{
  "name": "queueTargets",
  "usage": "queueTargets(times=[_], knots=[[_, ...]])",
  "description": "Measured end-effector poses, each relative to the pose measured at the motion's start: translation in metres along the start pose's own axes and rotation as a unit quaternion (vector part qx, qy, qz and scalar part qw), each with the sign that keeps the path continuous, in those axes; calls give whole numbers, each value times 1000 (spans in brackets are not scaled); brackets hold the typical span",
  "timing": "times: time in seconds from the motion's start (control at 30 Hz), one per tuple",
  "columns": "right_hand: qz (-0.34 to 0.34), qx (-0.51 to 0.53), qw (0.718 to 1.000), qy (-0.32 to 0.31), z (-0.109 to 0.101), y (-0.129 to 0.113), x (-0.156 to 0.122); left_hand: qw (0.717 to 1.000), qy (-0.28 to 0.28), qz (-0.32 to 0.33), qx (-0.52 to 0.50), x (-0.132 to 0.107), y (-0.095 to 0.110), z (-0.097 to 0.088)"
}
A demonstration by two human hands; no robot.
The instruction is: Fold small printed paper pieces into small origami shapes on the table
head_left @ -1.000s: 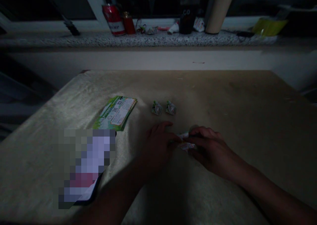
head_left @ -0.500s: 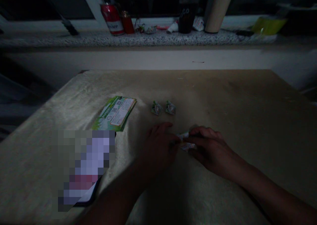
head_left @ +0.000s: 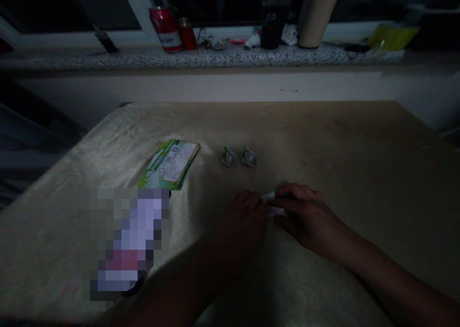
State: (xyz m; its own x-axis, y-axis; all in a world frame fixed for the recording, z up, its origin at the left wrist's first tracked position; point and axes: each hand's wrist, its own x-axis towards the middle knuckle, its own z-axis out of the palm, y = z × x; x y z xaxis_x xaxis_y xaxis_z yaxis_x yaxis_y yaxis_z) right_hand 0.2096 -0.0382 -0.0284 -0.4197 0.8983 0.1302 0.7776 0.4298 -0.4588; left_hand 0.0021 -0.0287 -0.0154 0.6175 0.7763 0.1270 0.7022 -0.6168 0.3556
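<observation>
The scene is dim. My left hand (head_left: 241, 221) and my right hand (head_left: 305, 216) meet low on a tan table (head_left: 359, 164), both with fingers pinched on a small piece of printed paper (head_left: 272, 204) that lies between them. Most of the paper is hidden by my fingers. Two small folded paper shapes (head_left: 238, 157) with green and white print sit side by side on the table just beyond my hands.
A stack of green printed leaflets (head_left: 170, 163) lies left of the folded shapes. A phone with a blurred screen (head_left: 127, 243) rests at the near left. A stone ledge (head_left: 108, 56) behind holds a red can (head_left: 166, 27), a dark bottle (head_left: 272, 15) and a cardboard tube (head_left: 316, 13).
My left hand has drawn back toward me and curled closer over the paper. My right hand has hardly moved. The folded shapes and leaflets lie as before.
</observation>
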Motion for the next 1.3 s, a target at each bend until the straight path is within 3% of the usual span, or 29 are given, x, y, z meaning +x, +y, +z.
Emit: queueTargets(times=[0.37,0.57,0.87,1.3], knots=[[8,-2,1000,-4,-2,-3,1,999,45,-17,16,-6,5,6],[-7,22,999,-25,-7,-3,-1,999,32,-37,-9,-8,7,6],[-26,41,998,-46,-11,4,3,998,56,-30,-5,-3,-2,11],[-19,37,999,-30,-9,0,-1,995,79,-68,-13,-5,-1,19]])
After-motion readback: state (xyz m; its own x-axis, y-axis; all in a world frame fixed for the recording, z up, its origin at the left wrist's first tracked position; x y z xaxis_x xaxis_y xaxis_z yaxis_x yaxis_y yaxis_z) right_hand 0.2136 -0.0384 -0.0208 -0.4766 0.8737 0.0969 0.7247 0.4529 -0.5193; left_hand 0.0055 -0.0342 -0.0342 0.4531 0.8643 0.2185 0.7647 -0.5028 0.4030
